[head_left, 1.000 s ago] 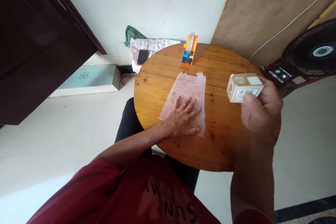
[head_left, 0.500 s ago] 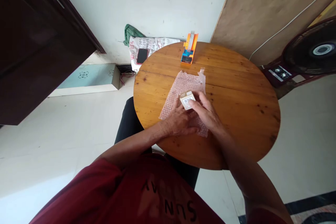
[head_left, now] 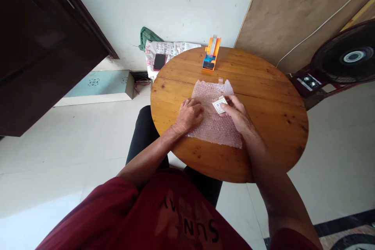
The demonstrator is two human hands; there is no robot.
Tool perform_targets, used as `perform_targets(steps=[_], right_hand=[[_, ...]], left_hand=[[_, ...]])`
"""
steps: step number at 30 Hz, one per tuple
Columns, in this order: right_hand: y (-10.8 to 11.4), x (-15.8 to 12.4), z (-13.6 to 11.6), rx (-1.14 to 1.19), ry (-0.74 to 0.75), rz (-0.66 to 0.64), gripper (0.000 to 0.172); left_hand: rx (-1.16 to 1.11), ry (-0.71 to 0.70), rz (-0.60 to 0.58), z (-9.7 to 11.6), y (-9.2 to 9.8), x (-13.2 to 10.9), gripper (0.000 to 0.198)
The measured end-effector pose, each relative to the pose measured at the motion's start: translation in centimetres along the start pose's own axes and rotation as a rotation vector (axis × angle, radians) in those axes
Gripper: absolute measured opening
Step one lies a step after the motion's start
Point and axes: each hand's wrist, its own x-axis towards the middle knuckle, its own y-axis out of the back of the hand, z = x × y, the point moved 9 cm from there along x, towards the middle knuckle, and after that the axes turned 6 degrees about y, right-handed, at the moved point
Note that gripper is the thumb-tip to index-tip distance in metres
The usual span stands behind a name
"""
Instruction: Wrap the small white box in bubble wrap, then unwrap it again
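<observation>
A dark door [head_left: 43,47] fills the far left of the room, with a pale blue box [head_left: 101,83] lying on the tiled floor beside it, near the wall. Next to the right, a green bundle [head_left: 149,37] leans at the wall behind a white printed sack [head_left: 175,48], on which a dark-screened phone [head_left: 159,62] lies flat. At a round wooden table [head_left: 266,105], a person in a dark red shirt sits with the left hand [head_left: 190,115] on the left part of a sheet of bubble wrap [head_left: 212,131], its fingers curled — whether they pinch the sheet cannot be told. An orange-and-blue tape dispenser [head_left: 209,58] stands at the far side of the table, beyond the sheet. A small pale box [head_left: 219,105] with a printed label, tilted, is over the right half of the bubble wrap — grasped between the thumb and fingers of the right hand [head_left: 236,114]. Whether the box touches the sheet is unclear. At the far right, beyond the table, is a dark fan [head_left: 345,56] with a panel of knobs.
</observation>
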Motion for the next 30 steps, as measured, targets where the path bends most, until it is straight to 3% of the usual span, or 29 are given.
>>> perform_targets(steps=[8,11,15,20,30], right_hand=[[-0.9,-0.6,-2.5,-0.426,0.166,-0.107,0.042],[-1.7,-0.9,-2.7,-0.533,0.219,-0.187,0.049],[-1.8,-1.0,-2.2,-0.559,0.223,-0.228,0.061],[-1.6,-1.0,-1.9,-0.577,0.212,-0.178,0.050],[-2.1,-1.1,-1.8,-0.576,0.221,-0.209,0.050]], left_hand=[[0.070,0.005,-0.031,0.2,-0.1,0.2,0.020],[0.067,0.001,-0.044,0.1,-0.1,0.4,0.020],[0.042,-0.015,-0.061,0.0,-0.3,0.6,0.022],[0.033,0.001,-0.067,0.0,-0.2,0.7,0.024],[0.034,0.010,-0.073,-0.1,-0.3,0.7,0.024]])
